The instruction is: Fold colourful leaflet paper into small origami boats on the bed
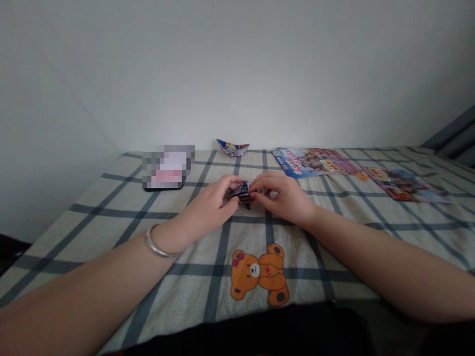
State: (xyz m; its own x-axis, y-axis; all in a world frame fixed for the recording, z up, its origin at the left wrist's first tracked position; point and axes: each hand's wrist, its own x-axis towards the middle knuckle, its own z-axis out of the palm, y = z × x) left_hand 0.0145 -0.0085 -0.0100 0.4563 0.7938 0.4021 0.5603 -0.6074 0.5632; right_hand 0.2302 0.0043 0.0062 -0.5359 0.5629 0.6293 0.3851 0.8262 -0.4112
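Observation:
Between my two hands, just above or on the checked cloth, is a small piece of folded printed paper (pixel 245 195) in dark, red and blue colours. My left hand (pixel 218 198) pinches its left side with thumb and fingers, and a silver bangle circles that wrist. From the other side, my right hand (pixel 284 195) grips the paper's right edge between thumb and fingertips. The fingers cover part of the folds. Farther back, near the wall, rests a folded paper boat (pixel 233 148) with pointed ends and a colourful print.
A phone (pixel 168 168) with a blurred screen lies at the left. Printed flyers (pixel 311 162) are spread at the back right, and another flyer (pixel 403 185) lies nearer the right. The checked cloth (pixel 193 282) carries a printed bear. A pale wall (pixel 237 74) stands behind.

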